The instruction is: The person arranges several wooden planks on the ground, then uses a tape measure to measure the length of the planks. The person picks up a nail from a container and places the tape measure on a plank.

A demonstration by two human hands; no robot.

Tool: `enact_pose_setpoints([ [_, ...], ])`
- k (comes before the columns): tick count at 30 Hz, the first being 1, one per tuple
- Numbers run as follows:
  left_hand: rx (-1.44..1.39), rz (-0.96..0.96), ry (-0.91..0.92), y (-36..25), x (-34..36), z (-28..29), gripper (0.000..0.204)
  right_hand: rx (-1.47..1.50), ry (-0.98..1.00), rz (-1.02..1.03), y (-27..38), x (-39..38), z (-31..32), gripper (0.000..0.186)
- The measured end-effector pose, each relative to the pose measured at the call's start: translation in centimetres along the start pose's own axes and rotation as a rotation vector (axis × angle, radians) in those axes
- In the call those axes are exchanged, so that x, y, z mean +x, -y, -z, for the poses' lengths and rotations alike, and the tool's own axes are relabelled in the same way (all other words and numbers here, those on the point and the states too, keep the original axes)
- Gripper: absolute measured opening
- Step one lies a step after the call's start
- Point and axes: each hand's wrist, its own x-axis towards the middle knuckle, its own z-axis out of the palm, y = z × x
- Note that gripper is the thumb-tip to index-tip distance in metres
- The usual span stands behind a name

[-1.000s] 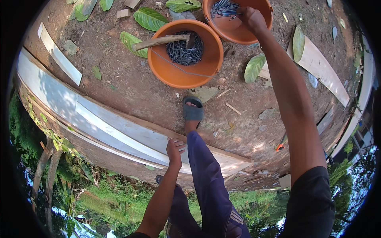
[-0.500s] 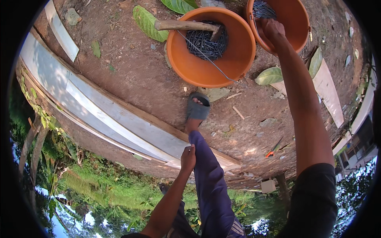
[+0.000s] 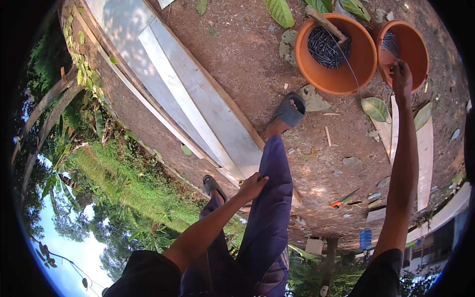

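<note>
My right hand is over the near part of the right orange bucket, its fingers bent together. Whatever they hold is too small to make out. Silvery nails lie against that bucket's far left side. Beside it stands a second orange bucket, holding a pile of dark nails and a wooden-handled hammer leaning across its rim. My left hand rests at my knee with fingers curled. A small yellow thing shows at its edge, its kind unclear.
Long grey boards with wooden edging lie to the left. My sandalled foot is near the left bucket. Pale wood pieces, large leaves and an orange-handled tool lie on the soil at right.
My right hand has drawn back from the nails inside the right bucket toward its near rim. My view has swung left, so the buckets appear farther right. My left hand stays by my knee.
</note>
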Motion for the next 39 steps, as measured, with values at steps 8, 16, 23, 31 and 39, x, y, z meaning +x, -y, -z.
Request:
enact_pose_setpoints([
  [8,-0.014,-0.04,0.103,3.2,-4.1,-0.3,0.069,-0.129,-0.177,0.086,7.6,-10.0,0.8,0.025],
  [16,-0.075,-0.387,0.309,15.1,-10.9,6.0,0.089,0.066,0.106,-0.005,25.0,-37.6,-1.8,0.014],
  [23,0.628,-0.986,0.498,31.9,-15.3,22.4,0.082,0.373,-0.217,-0.124,45.9,-76.0,-9.8,0.018],
  [31,0.321,-1.315,0.149,49.6,-32.3,39.2,0.047,0.695,-0.323,-0.056,64.3,-105.3,-31.4,0.017],
  [39,-0.007,-1.366,0.372,61.4,-49.2,45.0,0.03,0.512,-0.145,0.217,74.3,-116.4,-36.9,0.02],
])
